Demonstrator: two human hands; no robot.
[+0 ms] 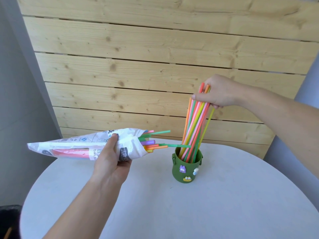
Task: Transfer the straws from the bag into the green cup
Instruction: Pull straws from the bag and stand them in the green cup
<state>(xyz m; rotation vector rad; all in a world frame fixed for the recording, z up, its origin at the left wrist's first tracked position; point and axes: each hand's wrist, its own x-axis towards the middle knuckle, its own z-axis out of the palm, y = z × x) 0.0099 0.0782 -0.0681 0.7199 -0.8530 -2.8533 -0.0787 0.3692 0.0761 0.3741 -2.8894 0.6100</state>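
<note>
Down in the near left corner there is a dark thing (8,218), too blurry to tell what it is. A round white table (172,213) fills the near part of the view.

The left hand (112,163) reaches out over the table and holds a white bag (77,145) up in the air. The thumb lies on top of the bag and the fingers curl under it, so the bag is squeezed between them. The bag lies almost flat, with its open end pointing right toward the cup. Short ends of straws (151,144) poke out of the open end: green, purple, orange, yellow and pink. One long green end reaches as far as the top of the cup. I cannot tell if it touches anything there.

The green cup (187,169) stands upright on the table, just to the right of the bag. It has little figures stuck on its front: a purple one (182,169), a white one (196,171) and a yellow one with big eyes (187,178).

A tall bunch (195,126) of bright straws stands in the cup, with the bottom ends inside it, leaning a bit to the right. The right hand (219,92) holds the top of the bunch. The thumb lies across the front and the fingers curl round behind. One thin yellow straw hangs a little apart on the right side.

Behind everything is a wall of light wooden boards (138,57).
</note>
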